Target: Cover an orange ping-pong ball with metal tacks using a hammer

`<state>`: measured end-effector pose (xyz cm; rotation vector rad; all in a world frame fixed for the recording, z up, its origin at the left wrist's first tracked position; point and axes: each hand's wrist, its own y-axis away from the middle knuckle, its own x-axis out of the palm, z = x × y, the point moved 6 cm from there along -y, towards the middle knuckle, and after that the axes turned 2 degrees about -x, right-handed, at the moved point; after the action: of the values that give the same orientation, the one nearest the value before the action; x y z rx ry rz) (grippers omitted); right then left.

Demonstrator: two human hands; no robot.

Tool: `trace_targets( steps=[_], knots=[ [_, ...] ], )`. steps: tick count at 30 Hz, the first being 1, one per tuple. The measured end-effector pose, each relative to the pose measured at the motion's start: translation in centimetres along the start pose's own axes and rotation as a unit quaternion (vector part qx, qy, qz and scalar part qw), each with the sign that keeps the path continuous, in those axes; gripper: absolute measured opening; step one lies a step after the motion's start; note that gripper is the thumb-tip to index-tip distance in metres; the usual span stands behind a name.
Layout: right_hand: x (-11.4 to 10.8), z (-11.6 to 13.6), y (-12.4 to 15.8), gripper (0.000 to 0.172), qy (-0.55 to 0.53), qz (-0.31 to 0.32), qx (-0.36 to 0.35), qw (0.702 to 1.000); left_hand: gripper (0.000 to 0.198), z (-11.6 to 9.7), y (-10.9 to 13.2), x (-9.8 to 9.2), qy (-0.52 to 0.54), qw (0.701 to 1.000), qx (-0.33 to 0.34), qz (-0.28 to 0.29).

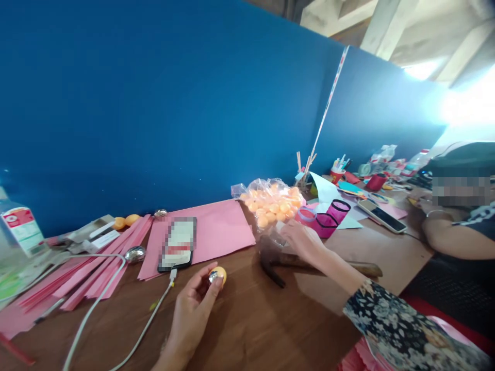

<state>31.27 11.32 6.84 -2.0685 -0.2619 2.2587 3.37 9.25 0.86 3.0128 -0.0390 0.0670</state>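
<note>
My left hand [192, 309] pinches a small orange ball with a silver piece on it [217, 275], held just above the wooden table [251, 319]. My right hand [303, 242], in a floral sleeve, reaches toward the clear plastic bag of orange balls [270, 203] and rests its bent fingers on the bag's lower edge, above a dark curved tool [273, 268]. What the fingers grip, if anything, is hidden.
A phone [178, 243] on a white cable lies on pink paper [216, 229]. Pink paper strips [77, 281], silver pieces [135, 253], a bottle [19, 232] sit left. Pink cups [327, 219], another phone [382, 215] and a seated person's arm [452, 239] are right. A blue partition [154, 103] stands behind.
</note>
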Motion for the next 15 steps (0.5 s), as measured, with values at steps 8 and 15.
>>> trace_targets(
  steps=[8,15],
  knots=[
    [1.3,0.7,-0.5,0.019,0.071,0.016,0.004,0.997,0.045,0.2,0.0,-0.1,0.0,1.0,0.007,0.008],
    [2.0,0.8,-0.7,0.018,0.081,0.002,-0.023,0.996,0.04,0.1,0.1,0.0,0.01,0.999,0.04,0.021]
  ],
)
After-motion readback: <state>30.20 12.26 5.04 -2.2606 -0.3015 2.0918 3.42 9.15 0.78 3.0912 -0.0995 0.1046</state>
